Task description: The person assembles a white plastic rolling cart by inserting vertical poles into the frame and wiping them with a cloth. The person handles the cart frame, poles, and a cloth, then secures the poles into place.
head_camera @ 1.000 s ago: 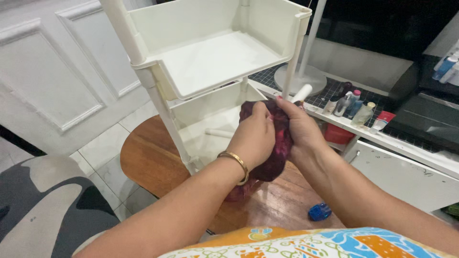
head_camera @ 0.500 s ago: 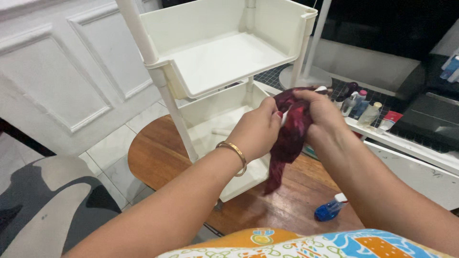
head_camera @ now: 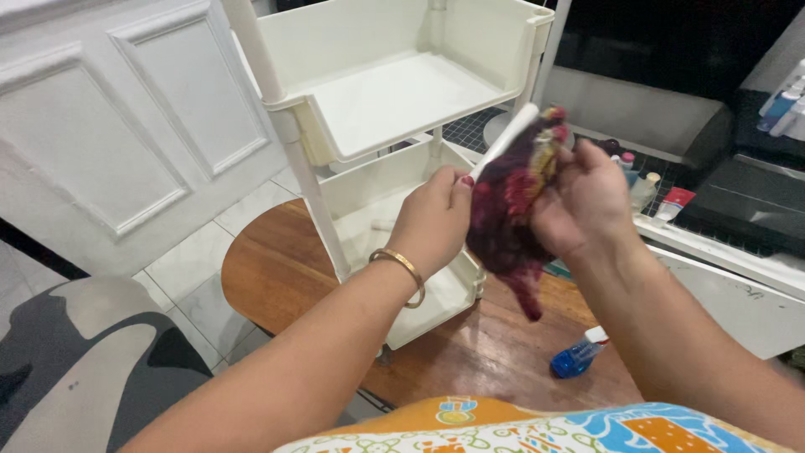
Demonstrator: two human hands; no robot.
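Both hands have lifted one dark-red cloth (head_camera: 511,210).

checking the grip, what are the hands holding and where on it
Both hands hold a dark red cloth: right hand bunches its upper part, left hand pinches its left edge.

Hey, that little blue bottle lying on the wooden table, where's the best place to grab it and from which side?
Probably around the blue body of the blue bottle, from above. It lies on its side on the wooden table with nothing touching it; the white cap end looks narrower.
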